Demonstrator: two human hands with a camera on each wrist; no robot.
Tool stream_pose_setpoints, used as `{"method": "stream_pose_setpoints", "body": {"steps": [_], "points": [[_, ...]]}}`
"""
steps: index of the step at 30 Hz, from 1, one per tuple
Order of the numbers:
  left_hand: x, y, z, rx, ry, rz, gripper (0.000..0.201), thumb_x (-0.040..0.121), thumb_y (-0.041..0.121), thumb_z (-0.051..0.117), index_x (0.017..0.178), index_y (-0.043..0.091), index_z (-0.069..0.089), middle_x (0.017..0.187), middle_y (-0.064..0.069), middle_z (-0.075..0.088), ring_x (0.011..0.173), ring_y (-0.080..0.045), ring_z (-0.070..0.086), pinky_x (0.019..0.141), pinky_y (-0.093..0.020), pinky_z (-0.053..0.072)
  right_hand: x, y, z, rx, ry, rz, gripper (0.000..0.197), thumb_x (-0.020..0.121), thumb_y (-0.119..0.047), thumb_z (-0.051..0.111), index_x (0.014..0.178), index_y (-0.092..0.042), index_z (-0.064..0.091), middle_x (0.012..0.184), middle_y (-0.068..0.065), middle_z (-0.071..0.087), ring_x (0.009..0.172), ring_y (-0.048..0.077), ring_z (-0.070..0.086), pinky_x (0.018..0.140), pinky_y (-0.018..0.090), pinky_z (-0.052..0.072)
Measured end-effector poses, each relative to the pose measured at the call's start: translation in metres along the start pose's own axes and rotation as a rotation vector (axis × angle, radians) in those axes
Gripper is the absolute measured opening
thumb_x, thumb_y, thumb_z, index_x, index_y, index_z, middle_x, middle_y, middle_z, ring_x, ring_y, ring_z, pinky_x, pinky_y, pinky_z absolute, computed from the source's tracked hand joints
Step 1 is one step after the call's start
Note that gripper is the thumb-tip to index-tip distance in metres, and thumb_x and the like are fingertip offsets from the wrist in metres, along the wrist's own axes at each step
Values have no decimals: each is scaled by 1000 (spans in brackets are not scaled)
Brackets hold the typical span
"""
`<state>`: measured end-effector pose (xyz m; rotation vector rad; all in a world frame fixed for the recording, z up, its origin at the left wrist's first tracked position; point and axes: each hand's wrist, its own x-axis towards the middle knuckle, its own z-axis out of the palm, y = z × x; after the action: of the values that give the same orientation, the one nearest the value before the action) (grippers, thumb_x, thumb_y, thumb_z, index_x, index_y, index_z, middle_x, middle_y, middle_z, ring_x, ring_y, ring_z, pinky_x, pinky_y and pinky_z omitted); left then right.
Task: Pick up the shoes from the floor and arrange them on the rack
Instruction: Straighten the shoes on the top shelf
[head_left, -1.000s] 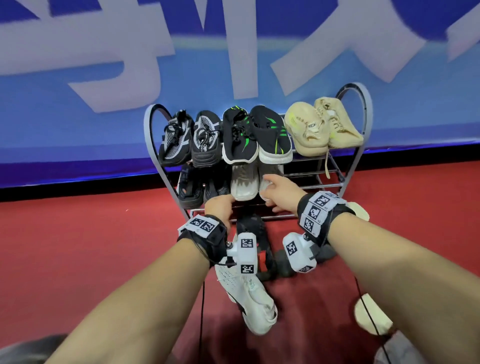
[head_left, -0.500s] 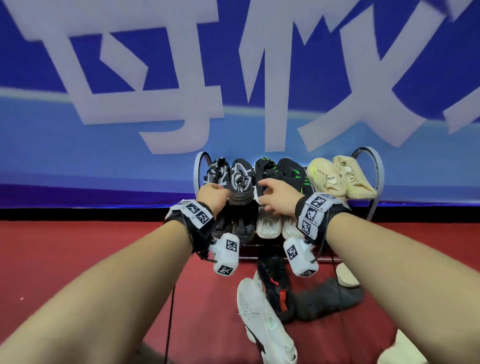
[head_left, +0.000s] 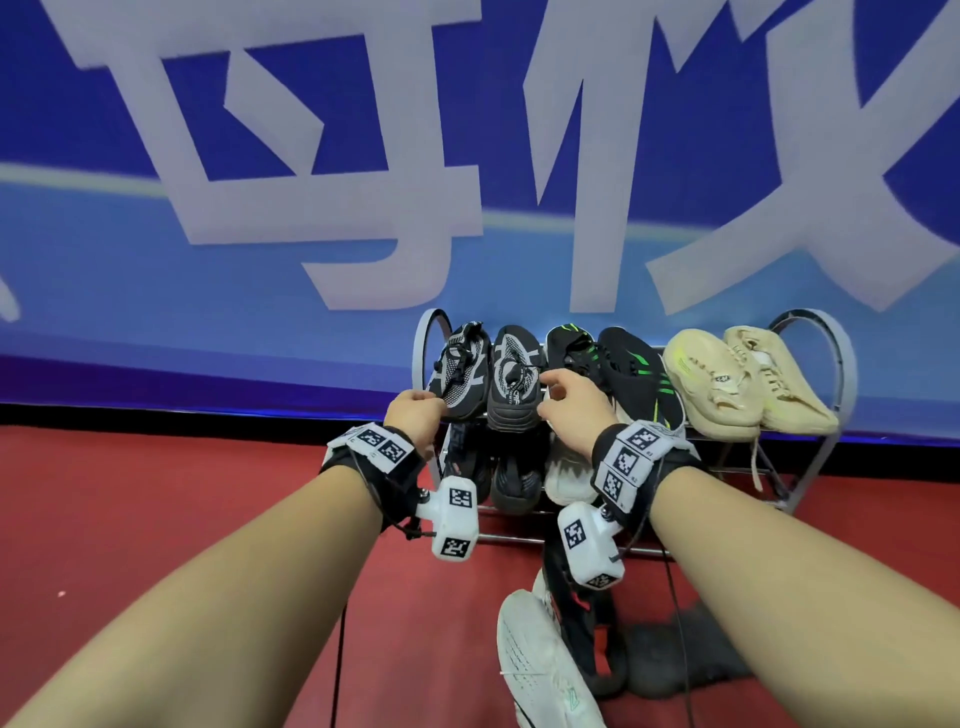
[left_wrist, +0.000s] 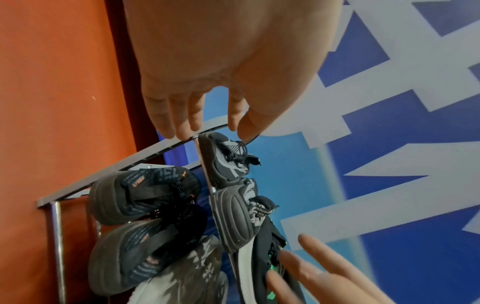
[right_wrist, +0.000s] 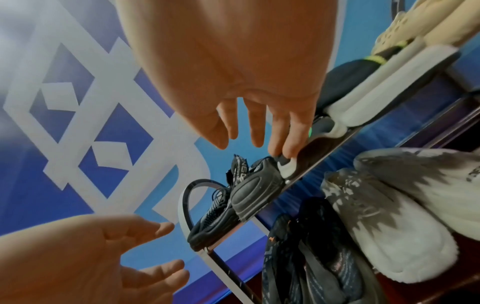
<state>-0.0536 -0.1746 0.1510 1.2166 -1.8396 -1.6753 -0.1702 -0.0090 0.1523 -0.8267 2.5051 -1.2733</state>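
Observation:
A metal rack (head_left: 841, 364) stands against the blue wall. Its top shelf holds two black-and-grey mesh shoes (head_left: 462, 374), two black shoes with green stripes (head_left: 639, 379) and two cream shoes (head_left: 711, 384). My left hand (head_left: 415, 415) is at the toe of the leftmost mesh shoe (left_wrist: 226, 158); its fingers (left_wrist: 182, 127) are straight and spread around the toe by the rack's end arch. My right hand (head_left: 561, 400) rests two straight fingers (right_wrist: 288, 144) on the toe of a black-and-green shoe (right_wrist: 319, 139). A white shoe (head_left: 540, 665) and a black shoe with red (head_left: 587, 623) lie on the floor.
The lower shelf carries dark sandals (head_left: 467, 462) and grey-white shoes (head_left: 566, 467). A dark grey item (head_left: 675, 654) lies on the red carpet beside the floor shoes. The right part of the lower shelves (head_left: 753, 467) shows bare rails.
Both hands rose from the grey-white shoes on the lower shelf to the toes of the top-shelf shoes. The view tilted up toward the wall.

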Motion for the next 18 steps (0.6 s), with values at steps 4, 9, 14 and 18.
{"method": "stream_pose_setpoints", "body": {"steps": [4,9,14,18], "points": [[12,-4,2,-80,-52,-56,23,91,11,53,112,18,57,67,-2,42,53,-16,35,57,-27,34,14,0,14,-168,-29,-134,52,88,-10,51,137,-26,52,138,3,50,123,26,48,102,34,39],[26,-2,9,-178,-70,-92,13,92,10,50,96,18,61,62,-2,45,50,-15,37,54,-26,30,21,5,26,-378,-112,-248,57,88,-12,48,141,-34,48,153,-3,35,138,26,27,115,40,28],[32,-6,16,-124,-98,-138,10,90,12,52,83,15,58,84,-9,58,66,-20,53,64,-31,44,21,8,39,-455,-180,-256,58,89,-12,46,142,-35,47,161,-1,19,146,28,15,118,44,23],[36,-6,22,-129,-53,-108,15,92,13,55,77,14,55,87,-10,58,68,-23,56,63,-33,50,20,6,41,-525,-196,-269,53,88,-10,45,139,-24,48,161,2,17,143,30,18,114,45,30]]}}
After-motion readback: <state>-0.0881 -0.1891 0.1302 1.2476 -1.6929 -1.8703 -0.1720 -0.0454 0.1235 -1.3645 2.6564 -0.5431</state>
